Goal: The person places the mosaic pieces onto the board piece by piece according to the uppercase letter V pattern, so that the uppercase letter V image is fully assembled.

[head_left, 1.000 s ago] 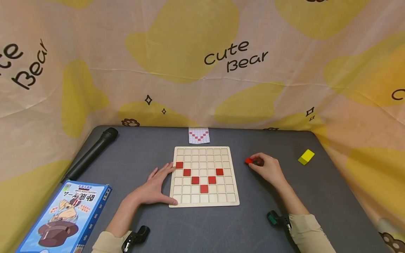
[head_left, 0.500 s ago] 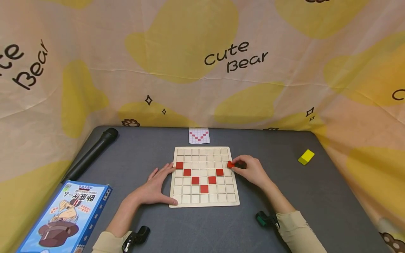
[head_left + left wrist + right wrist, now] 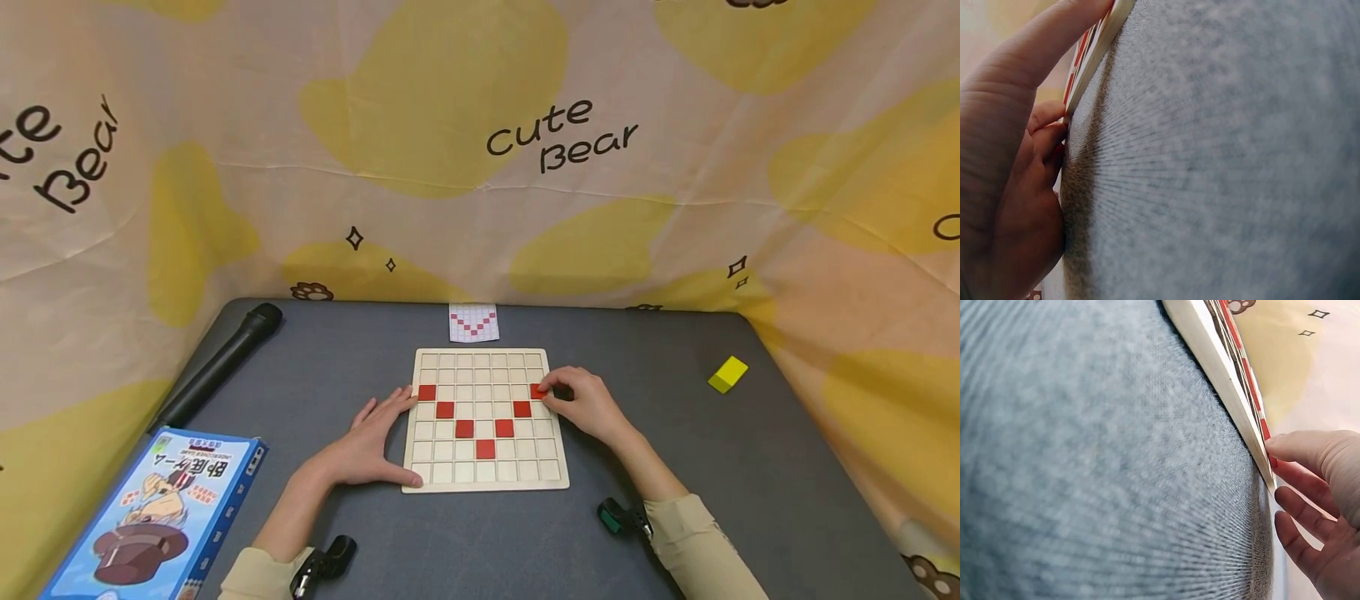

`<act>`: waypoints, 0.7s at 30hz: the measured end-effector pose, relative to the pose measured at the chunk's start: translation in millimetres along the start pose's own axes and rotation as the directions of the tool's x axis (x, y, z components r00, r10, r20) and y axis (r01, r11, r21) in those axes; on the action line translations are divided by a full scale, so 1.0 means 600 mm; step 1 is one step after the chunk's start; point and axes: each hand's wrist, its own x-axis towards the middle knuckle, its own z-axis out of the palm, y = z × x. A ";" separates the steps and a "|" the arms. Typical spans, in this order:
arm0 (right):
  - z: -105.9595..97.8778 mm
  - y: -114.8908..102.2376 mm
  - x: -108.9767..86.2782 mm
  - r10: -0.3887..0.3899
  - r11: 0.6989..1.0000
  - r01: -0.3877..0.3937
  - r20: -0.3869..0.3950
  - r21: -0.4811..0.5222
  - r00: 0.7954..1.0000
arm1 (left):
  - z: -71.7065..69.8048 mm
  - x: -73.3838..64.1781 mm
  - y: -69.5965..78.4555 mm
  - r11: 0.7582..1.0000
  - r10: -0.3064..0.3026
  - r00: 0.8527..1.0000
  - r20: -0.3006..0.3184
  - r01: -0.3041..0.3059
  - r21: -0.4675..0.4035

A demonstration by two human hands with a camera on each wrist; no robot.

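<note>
A pale wooden grid board [image 3: 486, 488] lies on the dark table, with several red square tiles forming a V across its cells. My right hand [image 3: 587, 405] pinches a red tile [image 3: 536, 392] over the rightmost column, third row from the top; fingers partly cover it. In the right wrist view, the thumb [image 3: 1297, 447] is right at the tile's edge above the board's rim. My left hand [image 3: 363, 450] rests along the board's left edge, thumb at the near corner and fingers spread farther up. The left wrist view shows its thumb [image 3: 1054, 37] against the board's side.
A small pattern card [image 3: 474, 323] with a pink V lies behind the board. A yellow block [image 3: 727, 375] sits at the right. On the left are a black microphone [image 3: 221, 362] and a blue game box [image 3: 161, 517]. A patterned cloth [image 3: 420, 108] hangs behind.
My right hand has carried the red tile leftward from the table beside the board to the grid's rightmost column. The left hand has stayed at the board's left edge.
</note>
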 end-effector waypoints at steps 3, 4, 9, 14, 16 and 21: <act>0.000 -0.001 0.001 -0.012 1.000 0.012 0.000 0.001 1.000 | 0.000 0.000 0.000 1.000 0.002 1.000 0.004 -0.002 -0.004; 0.000 -0.001 0.001 -0.015 1.000 0.015 -0.001 -0.001 1.000 | 0.000 0.000 0.000 1.000 0.002 1.000 0.005 -0.002 -0.005; -0.001 -0.002 0.000 -0.027 1.000 0.027 0.002 -0.003 1.000 | -0.001 0.001 0.001 1.000 0.000 1.000 0.013 0.000 -0.017; -0.002 -0.002 0.000 -0.026 1.000 0.026 0.012 -0.014 1.000 | -0.002 0.000 0.003 1.000 0.004 1.000 0.014 -0.004 -0.018; -0.002 -0.001 0.000 -0.028 1.000 0.028 0.012 -0.014 1.000 | -0.003 0.000 0.004 1.000 0.006 1.000 0.012 -0.006 -0.011; -0.001 0.000 -0.001 -0.025 1.000 0.025 0.012 -0.017 1.000 | -0.004 0.001 0.005 1.000 -0.003 1.000 0.016 0.003 0.009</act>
